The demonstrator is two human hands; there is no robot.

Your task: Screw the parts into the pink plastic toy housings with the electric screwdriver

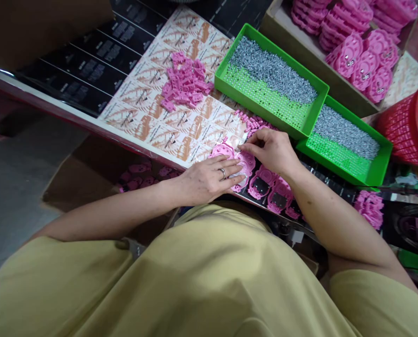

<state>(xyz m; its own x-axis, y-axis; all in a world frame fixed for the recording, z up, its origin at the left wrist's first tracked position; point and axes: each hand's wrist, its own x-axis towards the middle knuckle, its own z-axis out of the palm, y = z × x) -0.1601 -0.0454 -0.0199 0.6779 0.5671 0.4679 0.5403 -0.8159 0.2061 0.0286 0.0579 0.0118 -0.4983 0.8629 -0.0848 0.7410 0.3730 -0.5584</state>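
**Both hands on a pink plastic disc at the counter's near edge**

At the far left, a brown cardboard box (89, 173) sits below the counter (71, 112), holding loose pink plastic pieces (138, 171). On the counter's printed sheets, a loose heap of small pink plastic clips (186, 86) lies far of the hands.

The left hand (207, 180), a ring on one finger, lies flat and spread, its fingers pressing on a round pink plastic disc (245, 168) at the near edge of the counter. A second pink disc (223, 150) lies just beside it to the left. The right hand (274, 150) is curled, fingertips pinched together at the far rim of the round disc; whether they hold something small cannot be told. Just right of the hands, a row of pink housings with dark centres (270, 187) runs along the near edge.

Farther off, a green plastic tray (230, 77) is partly filled with small silvery metal pins (272, 70). A second green tray (380, 168) to its right holds more of the same pins. Beyond them, a cardboard box (300, 47) is stacked with large pink discs (359, 56). At the far right, a red plastic basket (401, 126) contains pink parts.
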